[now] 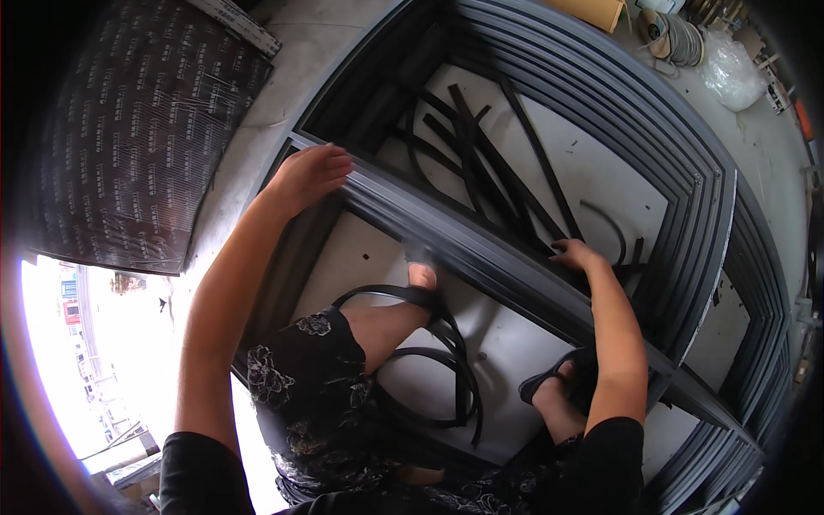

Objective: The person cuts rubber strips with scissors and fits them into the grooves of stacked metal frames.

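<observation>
A stack of dark grey window frames [678,129] lies flat, with a grey crossbar [412,206] running diagonally between my arms. My left hand [316,176] is at the crossbar's far left end, its fingers stretched out together over the bar, holding nothing I can see. Farther right along the same bar is my right hand [575,255], fingers bent in at its far edge beside the ends of black strips [493,163]. What those fingers grip, if anything, is hidden. The strips lie loosely crossed inside the far frame opening.
My legs stand inside the near opening, one foot [549,386] in a dark sandal. Black strip loops [455,343] lie around them. A dark wrapped panel stack [129,137] stands left. More frames [755,249] lie right; a cable coil [678,39] and clear plastic bag [732,70] sit far right.
</observation>
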The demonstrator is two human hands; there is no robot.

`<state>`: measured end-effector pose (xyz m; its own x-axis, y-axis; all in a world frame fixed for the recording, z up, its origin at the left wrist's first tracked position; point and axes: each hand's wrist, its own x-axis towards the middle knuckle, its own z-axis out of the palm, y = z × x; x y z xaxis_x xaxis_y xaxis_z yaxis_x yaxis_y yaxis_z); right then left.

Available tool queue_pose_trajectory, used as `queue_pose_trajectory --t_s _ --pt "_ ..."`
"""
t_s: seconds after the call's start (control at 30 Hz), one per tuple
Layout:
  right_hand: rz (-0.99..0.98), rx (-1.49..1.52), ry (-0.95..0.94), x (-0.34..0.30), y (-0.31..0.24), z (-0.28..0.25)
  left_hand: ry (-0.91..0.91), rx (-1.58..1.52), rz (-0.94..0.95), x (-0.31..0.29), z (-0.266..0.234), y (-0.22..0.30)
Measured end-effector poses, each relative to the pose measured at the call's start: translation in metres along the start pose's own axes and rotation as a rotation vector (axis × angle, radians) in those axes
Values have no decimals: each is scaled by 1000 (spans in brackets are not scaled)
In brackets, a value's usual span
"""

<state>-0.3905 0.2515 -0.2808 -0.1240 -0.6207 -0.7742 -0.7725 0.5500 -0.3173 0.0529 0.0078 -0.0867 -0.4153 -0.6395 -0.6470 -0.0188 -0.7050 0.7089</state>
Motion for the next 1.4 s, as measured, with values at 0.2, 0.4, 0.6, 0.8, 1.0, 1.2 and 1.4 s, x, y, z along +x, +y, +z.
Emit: queue_pose_trajectory --t_s 0.2,0.4,0.6,0.8,1.0,1.2,1.4 --pt "56 28 214 -28 19 -27 501 1308 803 31 18 -30" --pt "64 -47 218 3 -2 -33 411 1553 802 72 31 -19" --pt "22 -110 376 111 -44 -55 466 1424 517 67 46 -17" --pt "-141 151 661 206 -50 -60 486 1416 580 75 48 -24" --pt "-207 23 595 197 -129 -21 513 1436 568 75 43 -22" --pt "-466 12 -180 149 -159 61 531 1418 589 70 45 -23" --pt "-538 396 -252 134 -134 63 496 1422 636 75 42 -25"
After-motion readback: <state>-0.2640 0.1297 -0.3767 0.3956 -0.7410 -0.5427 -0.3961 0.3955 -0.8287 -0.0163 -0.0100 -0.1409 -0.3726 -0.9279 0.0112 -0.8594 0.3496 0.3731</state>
